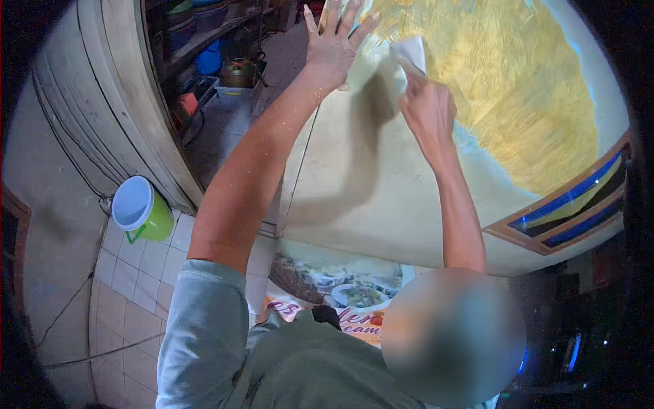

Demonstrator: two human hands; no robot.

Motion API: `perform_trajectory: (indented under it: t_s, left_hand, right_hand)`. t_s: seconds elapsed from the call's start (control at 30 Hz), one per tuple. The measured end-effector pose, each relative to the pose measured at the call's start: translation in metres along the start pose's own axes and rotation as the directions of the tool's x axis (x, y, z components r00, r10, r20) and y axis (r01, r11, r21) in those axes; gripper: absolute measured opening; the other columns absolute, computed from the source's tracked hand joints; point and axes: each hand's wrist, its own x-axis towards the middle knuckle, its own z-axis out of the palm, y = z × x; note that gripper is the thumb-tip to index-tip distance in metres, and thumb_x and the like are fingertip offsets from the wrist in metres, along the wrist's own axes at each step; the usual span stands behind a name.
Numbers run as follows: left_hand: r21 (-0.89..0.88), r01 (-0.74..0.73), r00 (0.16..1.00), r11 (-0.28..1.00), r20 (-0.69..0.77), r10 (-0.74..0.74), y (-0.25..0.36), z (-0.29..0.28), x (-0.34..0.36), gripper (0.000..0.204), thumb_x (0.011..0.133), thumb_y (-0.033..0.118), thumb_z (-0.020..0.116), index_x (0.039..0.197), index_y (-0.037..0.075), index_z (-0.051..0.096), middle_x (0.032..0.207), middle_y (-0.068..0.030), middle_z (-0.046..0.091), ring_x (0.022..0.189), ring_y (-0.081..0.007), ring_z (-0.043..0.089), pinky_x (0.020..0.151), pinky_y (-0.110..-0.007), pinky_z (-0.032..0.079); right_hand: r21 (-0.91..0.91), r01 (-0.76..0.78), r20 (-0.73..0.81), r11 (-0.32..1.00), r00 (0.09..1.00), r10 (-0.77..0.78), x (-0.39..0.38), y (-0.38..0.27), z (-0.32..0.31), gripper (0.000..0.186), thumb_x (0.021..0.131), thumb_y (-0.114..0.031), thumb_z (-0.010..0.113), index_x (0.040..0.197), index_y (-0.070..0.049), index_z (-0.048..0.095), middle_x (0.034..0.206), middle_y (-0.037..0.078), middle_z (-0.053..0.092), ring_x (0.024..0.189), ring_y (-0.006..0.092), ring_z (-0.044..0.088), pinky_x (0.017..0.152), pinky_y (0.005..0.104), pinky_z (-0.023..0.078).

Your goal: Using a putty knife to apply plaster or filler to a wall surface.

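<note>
Gripping a scraper [411,53], the right hand [429,105] faces the wall [402,204] — left hand [332,51] splayed.

Probably a home, dim at the edges, tiled floor [139,274], green bucket [158,217], wood-framed window [564,208], storage shelves [210,37]

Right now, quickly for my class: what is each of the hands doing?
Left hand: open, spread wide at the edge of the wall.
Right hand: closed, holding a pale flat scraper.
</note>
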Motion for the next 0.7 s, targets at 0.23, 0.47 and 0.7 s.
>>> perform_trajectory:
  t_s: [0.23,0.47,0.7]
  left_hand:
    - [-0.445,0.064,0.829,0.893,0.522,0.200,-0.010,-0.031,0.006,0.160,0.044,0.048,0.100,0.165,0.017,0.000,0.169,-0.0236,-0.010,0.152,-0.0524,-0.008,0.113,-0.079,0.008]
    - [-0.517,0.083,0.842,0.852,0.493,0.218,-0.019,-0.038,0.020,0.158,0.046,0.049,0.099,0.165,0.016,-0.001,0.169,-0.0247,-0.007,0.153,-0.0527,-0.006,0.113,-0.079,0.009]
    - [-0.384,0.113,0.727,0.916,0.661,0.187,-0.022,-0.073,0.026,0.153,0.049,0.045,0.096,0.163,0.036,-0.006,0.171,-0.0076,-0.014,0.155,-0.0425,-0.013,0.112,-0.082,0.007]
  right_hand:
    - [-0.013,-0.004,0.013,1.000,1.000,0.005,-0.011,0.013,0.008,0.053,0.083,-0.008,0.059,0.132,-0.026,0.068,0.082,0.023,0.070,0.077,0.0421,0.068,0.070,0.0533,0.054]
    - [-0.010,0.040,-0.012,0.999,0.999,-0.040,0.010,-0.018,-0.014,0.056,0.085,-0.005,0.055,0.134,-0.027,0.067,0.078,0.023,0.065,0.073,0.0417,0.065,0.068,0.0505,0.051]
    - [-0.031,0.045,-0.017,0.999,0.999,-0.045,-0.030,0.012,-0.019,0.056,0.081,-0.005,0.061,0.133,-0.024,0.068,0.078,0.021,0.069,0.072,0.0419,0.067,0.066,0.0513,0.054]
